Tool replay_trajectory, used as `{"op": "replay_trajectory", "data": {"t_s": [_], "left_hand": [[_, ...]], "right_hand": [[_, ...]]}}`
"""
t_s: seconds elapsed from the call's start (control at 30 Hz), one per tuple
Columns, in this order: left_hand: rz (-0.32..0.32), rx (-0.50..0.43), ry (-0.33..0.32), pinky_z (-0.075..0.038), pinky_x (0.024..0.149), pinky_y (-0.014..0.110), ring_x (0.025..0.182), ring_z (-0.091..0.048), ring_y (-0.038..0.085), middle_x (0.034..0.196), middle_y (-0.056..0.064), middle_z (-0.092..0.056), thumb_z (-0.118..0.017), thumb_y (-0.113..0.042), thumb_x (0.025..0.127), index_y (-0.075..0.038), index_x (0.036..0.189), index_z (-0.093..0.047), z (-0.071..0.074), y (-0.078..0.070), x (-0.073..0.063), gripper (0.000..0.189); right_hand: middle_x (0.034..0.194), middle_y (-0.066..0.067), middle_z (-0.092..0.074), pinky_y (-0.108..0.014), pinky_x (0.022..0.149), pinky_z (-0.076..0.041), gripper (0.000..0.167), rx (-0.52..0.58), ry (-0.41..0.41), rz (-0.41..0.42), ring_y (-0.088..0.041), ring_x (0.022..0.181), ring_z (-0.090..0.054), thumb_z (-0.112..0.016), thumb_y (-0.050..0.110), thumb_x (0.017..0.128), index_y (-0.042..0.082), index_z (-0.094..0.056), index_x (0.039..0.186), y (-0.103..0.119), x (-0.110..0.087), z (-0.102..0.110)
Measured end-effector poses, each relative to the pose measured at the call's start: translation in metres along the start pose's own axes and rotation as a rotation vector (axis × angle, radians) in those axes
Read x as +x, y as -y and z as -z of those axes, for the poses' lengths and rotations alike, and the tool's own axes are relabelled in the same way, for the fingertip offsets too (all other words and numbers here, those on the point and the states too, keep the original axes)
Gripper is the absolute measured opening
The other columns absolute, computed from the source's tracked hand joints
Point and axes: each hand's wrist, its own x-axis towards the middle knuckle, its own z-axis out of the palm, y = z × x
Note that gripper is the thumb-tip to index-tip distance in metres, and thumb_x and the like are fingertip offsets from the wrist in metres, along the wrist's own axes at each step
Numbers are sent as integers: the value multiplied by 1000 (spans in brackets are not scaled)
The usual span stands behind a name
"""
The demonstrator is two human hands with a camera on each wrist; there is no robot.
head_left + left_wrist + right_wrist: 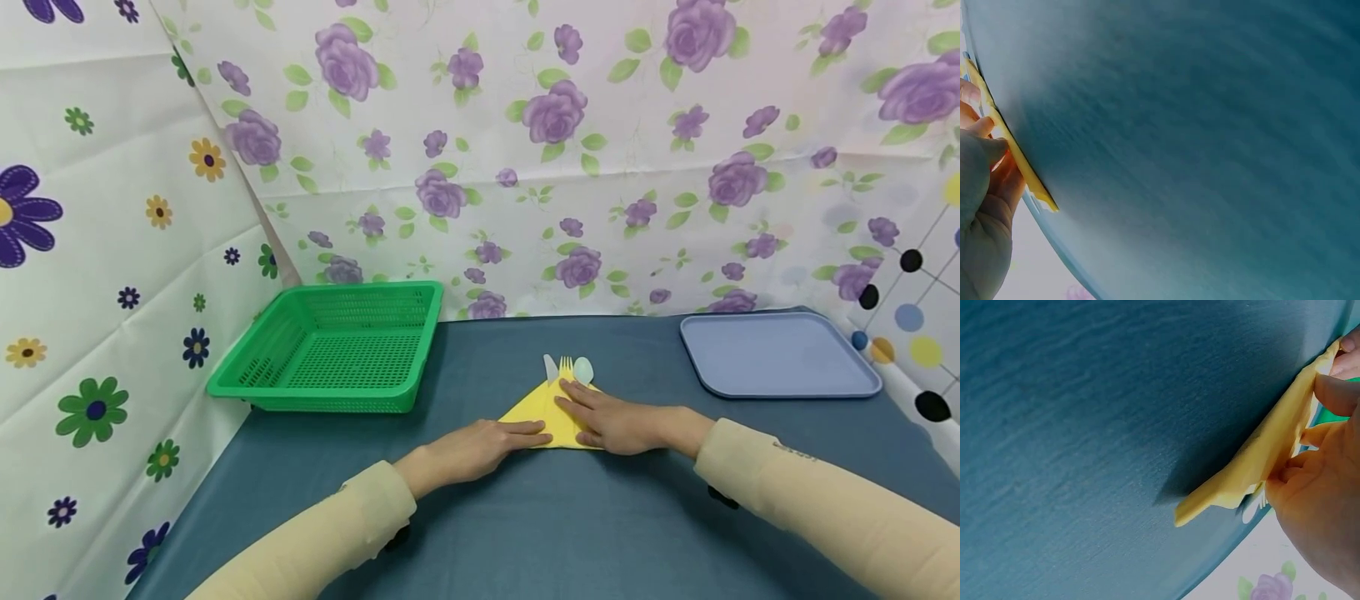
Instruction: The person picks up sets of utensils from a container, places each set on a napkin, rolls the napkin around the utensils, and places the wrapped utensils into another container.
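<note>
A yellow napkin (534, 407) lies on the table, folded to a triangle-like shape. From its far end stick out the tips of a pale knife (551, 368), a yellow fork (566, 365) and a pale green spoon (583, 370); their lower parts are hidden by the napkin. My left hand (472, 450) rests its extended fingers on the napkin's near left part. Across its right side lies my right hand (624, 423), fingers spread and pressing the cloth near the fork. In the right wrist view, the napkin's edge (1254, 459) stands slightly raised beside the right hand (1319, 481).
A green slotted basket (330, 387) stands at the back left. At the back right lies a grey-blue tray (780, 354). A dark blue cloth (510, 525) covers the table, and a flowered curtain (480, 192) hangs behind it.
</note>
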Motion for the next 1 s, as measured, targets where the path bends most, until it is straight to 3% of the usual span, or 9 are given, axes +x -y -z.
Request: {"op": "replay_trajectory", "data": {"t_s": [0.2,0.33,0.7,1.0], "left_hand": [[-17,-72,47,-43,117,38,151,-37,15,170,-4,-29,-41,-27,115,-27,165,-34,0,4,-5,50],[-14,-99,76,-38,120,38,154,-30,12,171,-5,-27,-37,-35,116,-27,165,-33,1,8,-11,50],[12,-144,51,-40,119,37,149,-39,12,165,-7,-38,-41,-37,115,-23,159,-45,5,19,-32,47],[40,-130,-17,-46,114,38,143,-48,11,157,-6,-50,-49,-31,113,-22,151,-58,6,23,-36,40]], "right_hand": [[175,-6,3,-57,127,-17,67,5,5,-7,-31,161,1,-44,37,113,11,-16,168,1,1,-1],[175,-6,2,-58,127,-17,67,4,8,-4,-32,160,1,-44,37,113,11,-16,168,2,1,-1],[176,-7,1,-56,127,-17,68,1,19,-13,-32,161,0,-46,36,113,11,-16,168,2,1,2],[175,-9,1,-59,126,-19,67,10,16,-6,-34,160,-1,-45,36,113,9,-16,168,2,-1,2]]}}
